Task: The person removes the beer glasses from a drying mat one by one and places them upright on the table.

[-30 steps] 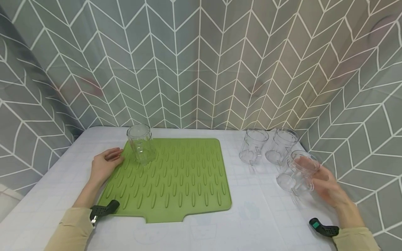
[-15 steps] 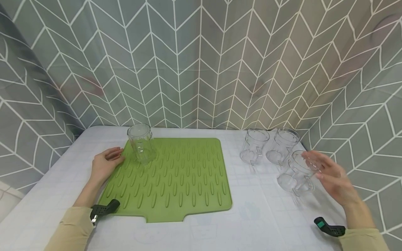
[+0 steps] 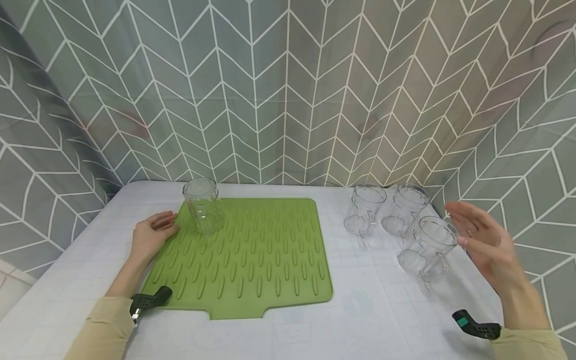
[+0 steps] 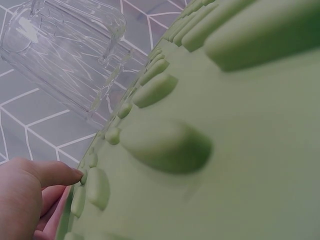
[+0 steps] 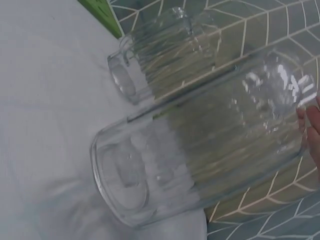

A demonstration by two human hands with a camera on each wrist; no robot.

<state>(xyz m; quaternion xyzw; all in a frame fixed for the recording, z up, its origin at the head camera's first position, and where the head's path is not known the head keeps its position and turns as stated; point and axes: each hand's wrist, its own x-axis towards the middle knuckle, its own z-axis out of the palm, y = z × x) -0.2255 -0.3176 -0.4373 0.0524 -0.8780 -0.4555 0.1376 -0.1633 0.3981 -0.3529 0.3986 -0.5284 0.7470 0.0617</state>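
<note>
My left hand (image 3: 154, 233) rests at the left edge of a green ribbed drying mat (image 3: 252, 260), its fingers loosely curled. In the left wrist view the thumb tip touches the mat's edge. Near that hand a clear glass mug (image 3: 201, 207) stands upright on the mat. My right hand (image 3: 488, 245) is raised beside the nearest of three upright glass mugs on the right, with fingers extended and nothing held. That nearest mug (image 3: 427, 250) fills much of the right wrist view, where my fingertips (image 5: 311, 125) appear by its rim.
Two more glass mugs (image 3: 363, 210) stand close behind the nearest one on the white tablecloth (image 3: 360, 310). A grey curtain with white chevron lines (image 3: 270, 90) rises along the back and sides of the table.
My right hand has drawn back to the right from behind the nearest mug, and its fingers have spread away from it. The left hand and the mugs stay where they were.
</note>
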